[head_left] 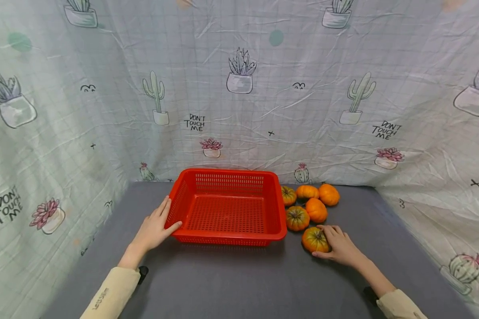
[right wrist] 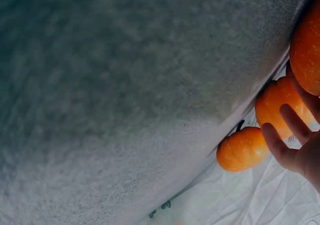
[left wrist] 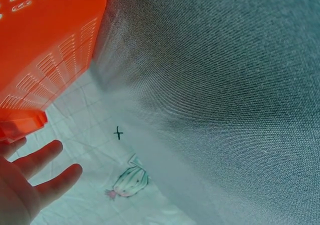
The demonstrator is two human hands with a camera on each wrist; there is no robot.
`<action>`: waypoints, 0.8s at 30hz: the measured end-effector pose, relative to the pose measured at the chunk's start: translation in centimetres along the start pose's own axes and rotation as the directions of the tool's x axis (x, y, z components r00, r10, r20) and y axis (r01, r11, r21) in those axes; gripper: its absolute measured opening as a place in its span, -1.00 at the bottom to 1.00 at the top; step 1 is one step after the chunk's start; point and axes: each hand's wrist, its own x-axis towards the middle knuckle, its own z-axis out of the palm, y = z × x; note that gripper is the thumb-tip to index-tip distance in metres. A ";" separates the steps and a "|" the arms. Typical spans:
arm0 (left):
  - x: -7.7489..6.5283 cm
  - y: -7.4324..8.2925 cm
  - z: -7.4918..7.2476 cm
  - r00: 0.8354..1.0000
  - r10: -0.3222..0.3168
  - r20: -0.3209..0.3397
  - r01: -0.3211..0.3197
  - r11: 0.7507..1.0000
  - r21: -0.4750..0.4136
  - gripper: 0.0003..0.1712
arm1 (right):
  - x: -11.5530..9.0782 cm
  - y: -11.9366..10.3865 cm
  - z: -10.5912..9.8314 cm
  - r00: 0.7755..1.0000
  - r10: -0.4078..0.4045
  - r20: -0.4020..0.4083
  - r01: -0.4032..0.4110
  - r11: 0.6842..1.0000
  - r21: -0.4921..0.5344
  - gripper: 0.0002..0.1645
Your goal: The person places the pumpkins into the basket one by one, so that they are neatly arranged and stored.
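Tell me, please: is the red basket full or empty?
The basket is empty: its bare bottom shows, and the pumpkins lie outside.

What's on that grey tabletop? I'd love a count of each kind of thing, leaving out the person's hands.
Pumpkins: 6
Red basket: 1
Total: 7

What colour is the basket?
The basket is bright red, seen best in the head view.
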 end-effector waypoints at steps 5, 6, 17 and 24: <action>0.1 0.2 0.0 1.000 0.017 -0.003 -0.017 0.999 0.046 -0.06 | -0.1 -0.1 0.0 0.998 0.049 0.036 -0.049 0.999 0.008 -0.02; 0.1 0.2 0.0 1.000 0.019 0.000 -0.019 0.998 0.057 -0.05 | -0.1 -0.2 -0.1 0.998 0.053 0.036 -0.053 0.999 0.005 -0.02; 0.7 0.6 -0.9 0.999 -0.002 0.048 -0.004 0.992 0.130 -0.01 | -0.1 -0.5 -0.2 1.000 0.024 0.006 -0.024 0.999 -0.037 -0.03; 0.6 1.0 -0.6 0.998 -0.044 0.048 0.036 0.989 0.146 0.05 | 0.1 -0.6 -0.3 0.999 0.032 0.037 -0.030 0.998 -0.060 0.02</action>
